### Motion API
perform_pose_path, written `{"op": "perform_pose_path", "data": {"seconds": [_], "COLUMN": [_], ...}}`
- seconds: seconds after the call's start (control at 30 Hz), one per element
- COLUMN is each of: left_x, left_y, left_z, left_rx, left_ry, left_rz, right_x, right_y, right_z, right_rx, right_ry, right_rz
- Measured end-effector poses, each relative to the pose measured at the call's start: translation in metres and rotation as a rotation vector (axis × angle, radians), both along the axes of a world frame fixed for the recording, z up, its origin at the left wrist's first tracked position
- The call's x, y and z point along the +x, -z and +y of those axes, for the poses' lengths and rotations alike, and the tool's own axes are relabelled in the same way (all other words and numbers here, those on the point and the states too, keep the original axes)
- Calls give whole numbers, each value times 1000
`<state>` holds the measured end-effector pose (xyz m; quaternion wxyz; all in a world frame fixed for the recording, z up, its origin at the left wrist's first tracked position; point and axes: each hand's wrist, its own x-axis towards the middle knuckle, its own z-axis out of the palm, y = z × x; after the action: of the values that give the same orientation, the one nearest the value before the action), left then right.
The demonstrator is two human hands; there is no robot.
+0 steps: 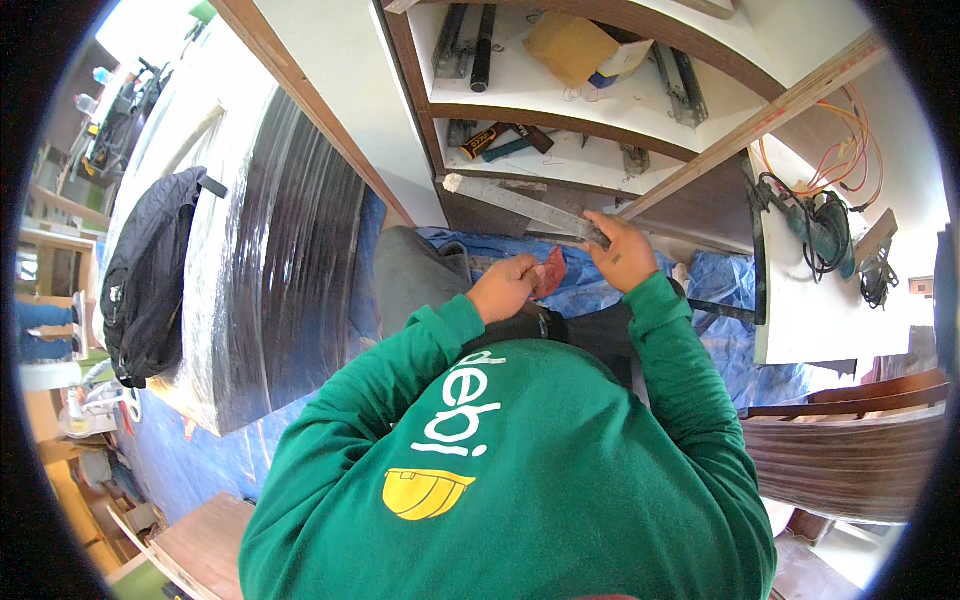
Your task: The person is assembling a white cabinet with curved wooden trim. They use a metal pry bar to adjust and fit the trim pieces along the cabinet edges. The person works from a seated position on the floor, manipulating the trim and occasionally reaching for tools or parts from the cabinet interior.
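Note:
My right hand (pixel 622 252) grips the near end of a long, flat, greyish-white strip (pixel 525 206). The strip slants up to the left, in front of the lower part of a dark-edged white cabinet. My left hand (pixel 505 288) is closed, its fingers pinching a small, thin red piece (pixel 550 272); whether that is paper or cloth cannot be made out. Both hands are close together over my lap, the strip just beyond them.
Cabinet shelves (pixel 600 95) ahead hold metal drawer slides (pixel 682 85), a brown envelope (pixel 570 48) and hand tools (pixel 520 140). Wooden battens (pixel 760 120) slant past both sides. A corded power tool (pixel 828 235) lies on a white board at right; a black backpack (pixel 155 270) rests on plastic-wrapped furniture at left. Blue sheeting (pixel 215 450) covers the floor.

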<state>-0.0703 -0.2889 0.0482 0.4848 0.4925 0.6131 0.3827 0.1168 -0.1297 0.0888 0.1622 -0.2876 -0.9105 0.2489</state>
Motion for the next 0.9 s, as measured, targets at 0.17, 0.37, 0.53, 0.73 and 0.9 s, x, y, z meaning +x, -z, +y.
{"op": "perform_pose_path", "data": {"seconds": [0.17, 0.37, 0.53, 0.73, 0.9], "left_x": [-2, -5, -32, -53, -47], "left_y": [-3, -10, -16, -45, -65], "left_z": [-5, -18, -22, -28, -36], "left_rx": [113, 237, 165, 221, -81], "left_ry": [85, 25, -64, -212, -205], "left_rz": [105, 3, -78, -302, -219], "right_x": [1, 8, 17, 23, 20], "right_y": [-4, -23, -58, -93, -90], "right_z": [2, 0, 1, -2, -7], "right_rx": [49, 180, 241, 225, -55], "right_ry": [18, 53, 50, 47, -32], "right_rz": [-9, 83, 201, 290, 340]}}
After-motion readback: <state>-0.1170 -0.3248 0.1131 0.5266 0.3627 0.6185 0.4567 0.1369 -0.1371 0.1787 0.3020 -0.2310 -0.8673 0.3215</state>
